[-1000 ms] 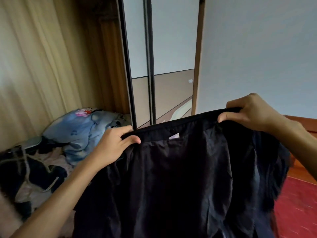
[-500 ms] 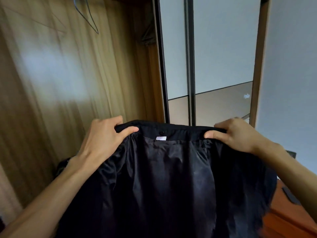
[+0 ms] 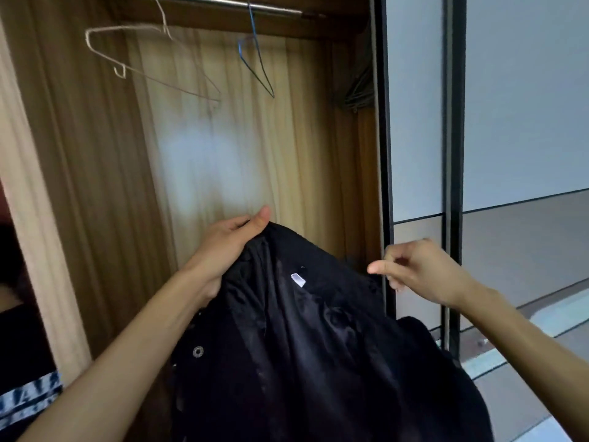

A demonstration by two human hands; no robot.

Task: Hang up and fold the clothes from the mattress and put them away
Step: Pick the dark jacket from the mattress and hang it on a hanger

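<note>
A black garment with a shiny lining and a small white label hangs in front of the open wardrobe. My left hand grips its top edge and holds it up. My right hand hovers to the right of the garment, off the cloth, its fingers loosely curled with the forefinger pointing left. Two wire hangers hang from the wardrobe rail: a pale one at the upper left and a dark one near the middle.
The wardrobe's wooden back panel faces me. A mirrored sliding door with dark frames stands at the right. More dark hangers bunch in the wardrobe's right corner. Dark clothing shows at the lower left.
The view has swung up and left into the wardrobe. My right hand has let go of the garment's top edge, which now droops on that side. My left hand still holds it.
</note>
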